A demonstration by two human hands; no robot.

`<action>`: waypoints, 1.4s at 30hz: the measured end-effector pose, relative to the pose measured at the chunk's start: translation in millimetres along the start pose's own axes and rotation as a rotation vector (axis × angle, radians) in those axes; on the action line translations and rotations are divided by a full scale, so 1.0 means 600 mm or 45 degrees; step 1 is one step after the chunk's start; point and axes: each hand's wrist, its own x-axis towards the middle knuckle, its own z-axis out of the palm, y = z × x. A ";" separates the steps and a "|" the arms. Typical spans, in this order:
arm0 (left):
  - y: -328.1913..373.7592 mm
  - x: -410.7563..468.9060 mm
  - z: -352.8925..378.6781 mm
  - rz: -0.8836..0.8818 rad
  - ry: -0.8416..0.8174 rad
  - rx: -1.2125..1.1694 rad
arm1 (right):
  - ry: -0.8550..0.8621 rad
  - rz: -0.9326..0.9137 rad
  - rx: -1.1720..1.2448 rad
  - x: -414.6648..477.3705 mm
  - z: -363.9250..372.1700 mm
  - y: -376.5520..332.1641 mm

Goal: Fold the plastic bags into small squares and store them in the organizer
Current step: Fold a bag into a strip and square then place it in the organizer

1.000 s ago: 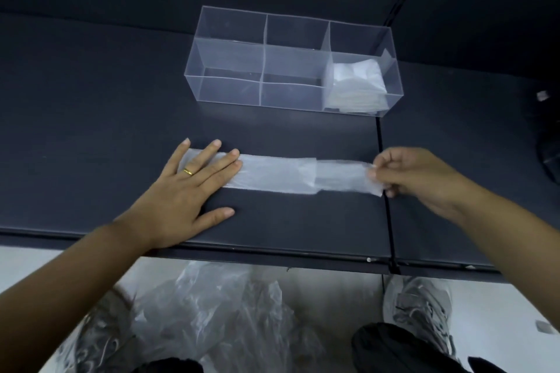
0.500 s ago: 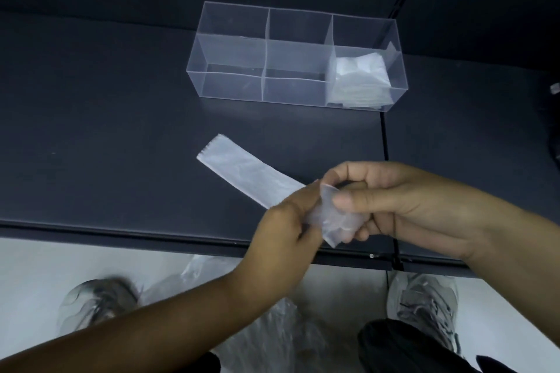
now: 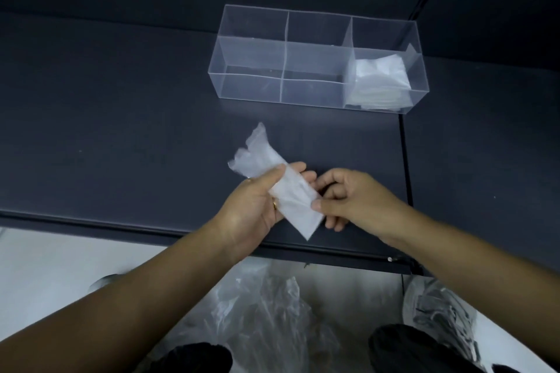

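Currently both hands hold the translucent white plastic strip, a bag folded lengthwise (image 3: 281,188), in the air above the near edge of the dark matte tabletop (image 3: 121,130). My left hand (image 3: 257,206) cradles it, thumb pressed on top, fingers under. My right hand (image 3: 348,200) pinches the lower end between thumb and curled fingers. The far end flares loose and crumpled.

Risks, as I judge them: slick film, so the layers could slide and spring apart if either pinch eases. The ragged end could skew the next fold, giving no clean square. The clear acrylic three-compartment organizer (image 3: 318,97) sits beyond; its right compartment already holds folded white bags (image 3: 378,76), and a bulky square could unfold there.
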 end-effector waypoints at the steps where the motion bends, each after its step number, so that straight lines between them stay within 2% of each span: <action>1: 0.003 0.005 -0.006 0.000 0.051 -0.003 | 0.029 -0.001 -0.048 -0.001 0.003 0.004; 5: 0.029 0.028 -0.025 0.047 0.240 0.081 | 0.084 0.016 -0.118 -0.006 0.004 0.014; 9: 0.052 0.045 -0.034 0.060 0.306 0.301 | 0.092 0.048 -0.061 -0.012 0.000 0.020; 11: 0.058 0.051 -0.035 0.135 0.362 0.396 | 0.095 0.063 -0.019 -0.016 -0.002 0.022; 14: 0.061 0.054 -0.041 0.407 0.529 0.589 | 0.091 0.080 0.013 -0.020 -0.003 0.023; 15: 0.058 0.049 -0.044 0.559 0.590 0.737 | 0.085 0.087 0.017 -0.021 -0.004 0.022; 17: 0.044 0.022 -0.045 0.953 0.627 1.217 | 0.072 0.099 0.024 -0.022 -0.005 0.020; 18: 0.029 0.007 -0.043 1.125 0.527 1.459 | 0.067 0.105 0.031 -0.023 -0.006 0.019; 19: 0.008 -0.008 -0.042 1.204 0.340 1.655 | 0.064 0.110 0.040 -0.024 -0.006 0.017; 21: -0.037 -0.034 -0.038 1.143 -0.039 1.954 | 0.061 0.125 0.062 -0.025 -0.006 0.013; 22: -0.055 -0.042 -0.038 1.077 -0.154 2.064 | 0.055 0.141 0.079 -0.026 -0.006 0.011; 24: -0.076 -0.045 -0.041 1.035 -0.194 2.167 | 0.012 0.191 0.147 -0.030 -0.008 0.006; 28: -0.070 -0.036 -0.037 1.173 -0.050 2.097 | -0.138 0.283 0.433 -0.049 -0.018 -0.012; 30: -0.063 -0.035 -0.037 1.181 -0.019 1.983 | -0.162 0.223 0.488 -0.055 -0.023 -0.024; 34: -0.029 -0.032 -0.036 0.878 0.115 1.676 | 0.102 -0.155 0.153 -0.036 -0.036 -0.032; 35: -0.022 -0.026 -0.036 0.805 0.132 1.572 | 0.097 -0.218 0.095 -0.027 -0.036 -0.031; 39: 0.004 -0.001 -0.031 0.541 0.172 1.204 | -0.085 -0.260 -0.014 0.008 -0.009 -0.019; 42: 0.016 0.018 -0.029 0.392 0.235 1.080 | 0.116 -0.209 -0.090 0.030 0.012 -0.011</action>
